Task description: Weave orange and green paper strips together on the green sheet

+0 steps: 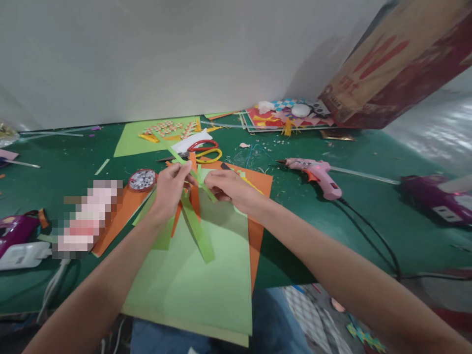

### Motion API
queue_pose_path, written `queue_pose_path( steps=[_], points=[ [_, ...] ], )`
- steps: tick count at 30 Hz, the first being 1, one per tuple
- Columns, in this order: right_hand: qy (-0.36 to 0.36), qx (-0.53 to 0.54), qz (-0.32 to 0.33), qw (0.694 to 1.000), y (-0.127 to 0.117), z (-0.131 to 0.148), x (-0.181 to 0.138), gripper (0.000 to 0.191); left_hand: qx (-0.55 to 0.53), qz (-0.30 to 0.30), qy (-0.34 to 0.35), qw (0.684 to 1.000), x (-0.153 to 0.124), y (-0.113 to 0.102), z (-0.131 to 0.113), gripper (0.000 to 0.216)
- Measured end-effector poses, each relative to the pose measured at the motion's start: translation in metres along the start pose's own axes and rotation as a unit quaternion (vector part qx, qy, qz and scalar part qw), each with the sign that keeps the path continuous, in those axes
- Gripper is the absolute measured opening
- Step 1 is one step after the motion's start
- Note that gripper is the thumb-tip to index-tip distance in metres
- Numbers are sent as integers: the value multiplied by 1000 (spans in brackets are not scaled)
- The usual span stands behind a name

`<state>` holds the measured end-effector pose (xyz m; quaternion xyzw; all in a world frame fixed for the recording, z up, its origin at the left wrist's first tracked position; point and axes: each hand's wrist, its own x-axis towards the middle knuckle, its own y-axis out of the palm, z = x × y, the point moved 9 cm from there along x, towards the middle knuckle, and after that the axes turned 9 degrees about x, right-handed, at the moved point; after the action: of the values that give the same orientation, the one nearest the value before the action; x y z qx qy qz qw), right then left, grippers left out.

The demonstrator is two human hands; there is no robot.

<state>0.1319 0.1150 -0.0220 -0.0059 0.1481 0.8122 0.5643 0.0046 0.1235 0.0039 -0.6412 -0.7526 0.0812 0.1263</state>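
Left hand (pixel 171 189) pinched tight on a narrow green strip (pixel 172 151), which slants from far left to near right. Right hand (pixel 232 189) fingers curled at the strip's near end; cannot tell whether they grip it. Pale green sheet (pixel 206 295) below, on the near side. Scissors (pixel 209 155) just beyond the hands; pink glue gun (pixel 322 174) to the right.

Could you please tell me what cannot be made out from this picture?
All in the head view:
- Right hand: its curled fingers hide their tips, so whether they grip the green paper strip is unclear.
- Pixelated item at left: heavy blocks hide what it is.
- Paper bag: its upper part is cut off by the picture's edge.
- Purple object at right: the edge cuts it off.
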Motion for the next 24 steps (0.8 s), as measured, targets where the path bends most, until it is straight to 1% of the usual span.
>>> queue_pose_path(
  steps=[2, 4, 8, 10, 11, 14, 16, 18, 20, 22, 24],
  points=[
    [8, 0, 7, 1000, 2, -2, -1, 15, -16, -31, -6, 999, 2, -7, 1, 32],
    [10, 1, 11, 1000, 2, -3, -1, 15, -24, -34, -8, 999, 3, -7, 1, 32],
    [4, 8, 2, 1000, -2, -4, 2, 17, -12, 23, -5, 1000, -2, 6, 0, 35],
    [6, 7, -3, 1000, -3, -4, 2, 18, 8, 39, 3, 999, -3, 9, 0, 34],
    [9, 5, -3, 1000, -2, -3, 2, 18, 11, 35, 8, 999, -3, 9, 0, 33],
    [19, -4, -4, 1000, 0, -1, -1, 17, -5, -6, 7, 1000, 0, 0, 0, 31],
    [25, -11, -8, 1000, 0, 0, -2, 17, -12, -23, 2, 1000, 1, -3, -1, 31],
    [24, -10, -7, 1000, 0, 0, -2, 16, -17, -15, 1, 1000, 0, -2, -2, 32],
    [18, -5, -5, 1000, 0, -1, -1, 16, -17, 6, 4, 1000, -2, 3, -3, 33],
    [9, -3, 1, 1000, -1, -1, 0, 16, -2, 24, 11, 1000, -4, 6, -3, 34],
    [3, -1, 9, 1000, -1, -2, 1, 16, 16, 28, 19, 999, -4, 7, -2, 33]
  ],
)
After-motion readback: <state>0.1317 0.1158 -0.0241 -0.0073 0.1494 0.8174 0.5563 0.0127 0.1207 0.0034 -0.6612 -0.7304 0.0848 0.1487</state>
